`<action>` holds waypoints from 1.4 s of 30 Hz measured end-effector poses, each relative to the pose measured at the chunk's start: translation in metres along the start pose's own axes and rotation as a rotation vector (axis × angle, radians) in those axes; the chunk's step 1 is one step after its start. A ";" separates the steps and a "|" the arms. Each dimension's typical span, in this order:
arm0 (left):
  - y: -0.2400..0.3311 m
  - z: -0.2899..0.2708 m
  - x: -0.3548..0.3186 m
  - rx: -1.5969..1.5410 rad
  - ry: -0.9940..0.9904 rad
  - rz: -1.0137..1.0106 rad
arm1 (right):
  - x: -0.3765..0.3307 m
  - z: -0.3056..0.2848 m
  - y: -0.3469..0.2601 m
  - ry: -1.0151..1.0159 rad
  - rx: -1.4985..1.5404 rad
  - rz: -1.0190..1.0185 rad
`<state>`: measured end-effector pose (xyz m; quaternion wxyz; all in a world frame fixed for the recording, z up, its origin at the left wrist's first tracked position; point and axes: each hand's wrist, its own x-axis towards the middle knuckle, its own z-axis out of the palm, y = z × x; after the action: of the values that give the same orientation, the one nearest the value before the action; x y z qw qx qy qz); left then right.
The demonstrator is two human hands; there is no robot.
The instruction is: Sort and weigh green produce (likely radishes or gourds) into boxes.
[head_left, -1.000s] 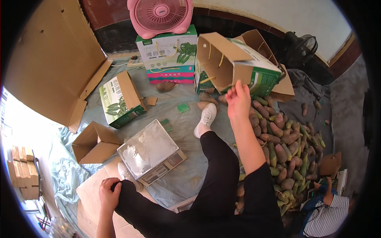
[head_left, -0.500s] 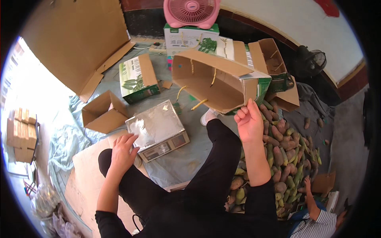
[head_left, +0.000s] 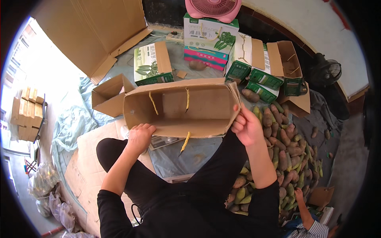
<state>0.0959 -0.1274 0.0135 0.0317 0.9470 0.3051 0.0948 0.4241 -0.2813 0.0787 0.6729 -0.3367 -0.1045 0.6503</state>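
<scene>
Our open carton (head_left: 174,106) stretches lengthwise, left to right.
Our right hand (head_left: 248,126) pinches its right end; our left hand (head_left: 139,139) meets its near-left rim, grip unclear.

The left head-mounted fisheye camera looks down and forward from close above the wearer's lap (head_left: 186,196), taking in the floor sheet (head_left: 170,162) nearby and, farther off, the wall (head_left: 278,16).

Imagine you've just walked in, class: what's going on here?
A person holds an open, empty cardboard box with yellow cords, its mouth facing them. The right hand grips its right end; the left hand is at its near edge. A scale shows partly below it. Vegetables lie heaped at right; more boxes stand farther back.
</scene>
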 end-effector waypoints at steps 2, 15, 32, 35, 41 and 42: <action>0.002 -0.003 -0.002 0.000 -0.046 -0.029 | 0.019 -0.010 0.004 0.093 -0.070 -0.018; -0.013 0.024 -0.010 -0.138 -0.363 -0.306 | 0.076 -0.006 0.079 0.027 -1.618 -0.613; -0.004 -0.018 0.010 -0.253 -0.007 -0.348 | 0.073 -0.009 0.116 -0.056 -2.031 -0.694; 0.019 -0.006 -0.001 -0.221 -0.230 -0.258 | 0.076 -0.003 0.118 -0.035 -2.042 -0.488; 0.002 0.032 -0.002 -0.209 -0.313 -0.296 | 0.063 0.006 0.116 -0.005 -1.881 -0.518; 0.002 0.034 0.000 -0.216 -0.324 -0.307 | 0.055 0.004 0.109 0.032 -1.879 -0.506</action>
<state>0.1037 -0.1286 -0.0192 0.1953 0.8836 0.4244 -0.0323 0.3413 -0.2354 0.0014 0.2512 -0.7129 -0.6410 0.1332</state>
